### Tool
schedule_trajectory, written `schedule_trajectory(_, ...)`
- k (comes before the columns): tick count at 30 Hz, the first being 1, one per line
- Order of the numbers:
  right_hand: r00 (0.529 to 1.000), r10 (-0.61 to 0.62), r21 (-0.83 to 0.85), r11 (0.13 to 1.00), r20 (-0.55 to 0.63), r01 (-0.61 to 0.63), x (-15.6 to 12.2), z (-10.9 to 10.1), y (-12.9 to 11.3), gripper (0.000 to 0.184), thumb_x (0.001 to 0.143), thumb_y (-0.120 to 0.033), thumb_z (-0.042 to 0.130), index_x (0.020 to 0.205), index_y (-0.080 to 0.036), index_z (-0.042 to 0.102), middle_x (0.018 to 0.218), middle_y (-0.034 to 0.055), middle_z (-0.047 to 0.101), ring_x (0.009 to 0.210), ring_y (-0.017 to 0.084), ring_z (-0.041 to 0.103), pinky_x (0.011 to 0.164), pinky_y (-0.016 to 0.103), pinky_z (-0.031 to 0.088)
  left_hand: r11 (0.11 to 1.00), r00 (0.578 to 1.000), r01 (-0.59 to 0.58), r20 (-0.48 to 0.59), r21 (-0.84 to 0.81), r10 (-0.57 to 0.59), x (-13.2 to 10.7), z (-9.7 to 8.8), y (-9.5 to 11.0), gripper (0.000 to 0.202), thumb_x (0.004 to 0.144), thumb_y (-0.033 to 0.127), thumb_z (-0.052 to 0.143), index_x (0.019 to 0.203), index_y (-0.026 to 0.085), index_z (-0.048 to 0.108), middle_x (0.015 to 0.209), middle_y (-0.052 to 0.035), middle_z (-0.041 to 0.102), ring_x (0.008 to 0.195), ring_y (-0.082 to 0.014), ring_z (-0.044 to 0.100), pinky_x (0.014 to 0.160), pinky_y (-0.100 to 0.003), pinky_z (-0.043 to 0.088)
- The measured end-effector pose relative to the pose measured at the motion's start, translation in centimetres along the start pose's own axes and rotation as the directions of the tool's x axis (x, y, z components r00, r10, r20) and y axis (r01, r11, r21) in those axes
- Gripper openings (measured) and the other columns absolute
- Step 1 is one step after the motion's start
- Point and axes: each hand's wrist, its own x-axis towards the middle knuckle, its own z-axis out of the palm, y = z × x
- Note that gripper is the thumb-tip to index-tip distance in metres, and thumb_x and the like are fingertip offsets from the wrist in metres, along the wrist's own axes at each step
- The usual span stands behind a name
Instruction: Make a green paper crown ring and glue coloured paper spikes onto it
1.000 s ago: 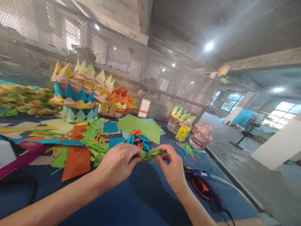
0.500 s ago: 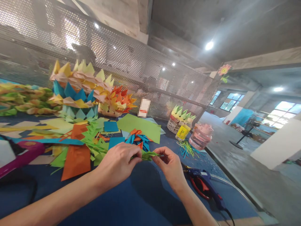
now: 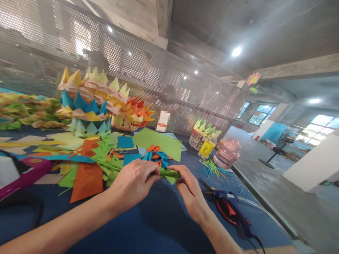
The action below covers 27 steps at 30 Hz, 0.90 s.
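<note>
My left hand [image 3: 138,177] pinches a folded green paper piece [image 3: 171,175] between thumb and fingers, hiding its left end. My right hand [image 3: 190,193] is at the other end, thumb and index finger apart. Its index fingertip reaches over the green paper's upper edge, while the thumb is clear below. Right behind the hands lies a blue and orange folded paper piece [image 3: 156,156]. Left of my left hand are spiky green folded strips [image 3: 106,155] and an orange paper sheet [image 3: 87,176].
A hot glue gun [image 3: 229,201] with red-handled pliers or scissors [image 3: 225,213] lies at right. Behind stand a pink jar [image 3: 227,153], a yellow-labelled bottle [image 3: 206,149] and stacked paper crowns [image 3: 90,106]. A magenta tool [image 3: 34,173] is at left. The table edge [image 3: 265,203] runs along the right.
My right thumb and index finger have parted from their pinch at the green paper's right end. That end now shows wider and more spread. My left hand keeps its grip.
</note>
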Motion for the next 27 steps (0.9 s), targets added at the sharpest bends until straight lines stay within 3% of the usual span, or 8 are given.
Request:
schedule_trajectory(4, 0.999, -0.006, -0.057, 0.998, 0.046, 0.009, -0.4, 0.2, -0.3, 0.037, 0.090, -0.016, 0.040, 0.125, -0.024, 0.050, 0.115, 0.0048, 0.057, 0.098, 0.017, 0.056, 0.084, 0.029, 0.047, 1.000, 1.000, -0.006, 0.004, -0.010, 0.006, 0.0, 0.1, 0.0, 0.010, 0.086, 0.020, 0.056, 0.078, 0.021, 0.061, 0.076, 0.0021, 0.068, 0.075, -0.0181, 0.060, 0.070, -0.028, 0.039)
schedule_trajectory(9, 0.996, 0.083, -0.082, 0.993, -0.034, -0.086, -0.6, 0.8, 0.4, 0.028, 0.097, -0.034, 0.042, 0.122, -0.023, 0.043, 0.103, 0.0037, 0.057, 0.074, 0.013, 0.055, 0.069, 0.025, 0.047, 1.000, 1.000, -0.005, 0.016, -0.020, 0.006, -0.1, 0.1, -0.1, 0.010, 0.086, 0.019, 0.056, 0.077, 0.020, 0.060, 0.075, 0.0017, 0.067, 0.075, -0.0186, 0.059, 0.069, -0.028, 0.039)
schedule_trajectory(13, 0.997, 0.031, -0.092, 0.995, -0.077, -0.038, -0.4, 0.9, 1.0, 0.015, 0.095, -0.034, 0.047, 0.102, -0.021, 0.052, 0.087, 0.0007, 0.057, 0.068, 0.012, 0.052, 0.064, 0.023, 0.043, 1.000, 1.000, -0.004, 0.015, -0.025, 0.005, -0.2, 0.1, -0.1, 0.011, 0.086, 0.019, 0.056, 0.076, 0.020, 0.060, 0.074, 0.0025, 0.066, 0.074, -0.0181, 0.059, 0.069, -0.028, 0.039)
schedule_trajectory(17, 0.993, 0.010, -0.130, 0.991, -0.116, -0.026, 0.0, 0.7, 1.1, 0.015, 0.093, -0.032, 0.052, 0.086, -0.020, 0.057, 0.078, 0.0004, 0.057, 0.069, 0.013, 0.053, 0.063, 0.022, 0.040, 1.000, 1.000, -0.010, 0.022, -0.018, 0.010, -0.1, 0.1, 0.0, 0.012, 0.087, 0.019, 0.055, 0.076, 0.021, 0.059, 0.073, 0.0030, 0.065, 0.074, -0.0180, 0.059, 0.069, -0.028, 0.038)
schedule_trajectory(27, 0.993, 0.095, -0.093, 0.990, -0.067, -0.101, 0.1, 0.7, 1.2, 0.018, 0.090, -0.033, 0.055, 0.079, -0.019, 0.058, 0.065, -0.0026, 0.055, 0.058, 0.011, 0.051, 0.057, 0.022, 0.038, 0.998, 0.998, -0.059, -0.019, 0.018, 0.059, -0.3, 0.4, 0.2, 0.013, 0.085, 0.016, 0.053, 0.073, 0.020, 0.056, 0.068, 0.0031, 0.064, 0.068, -0.0178, 0.056, 0.068, -0.029, 0.037)
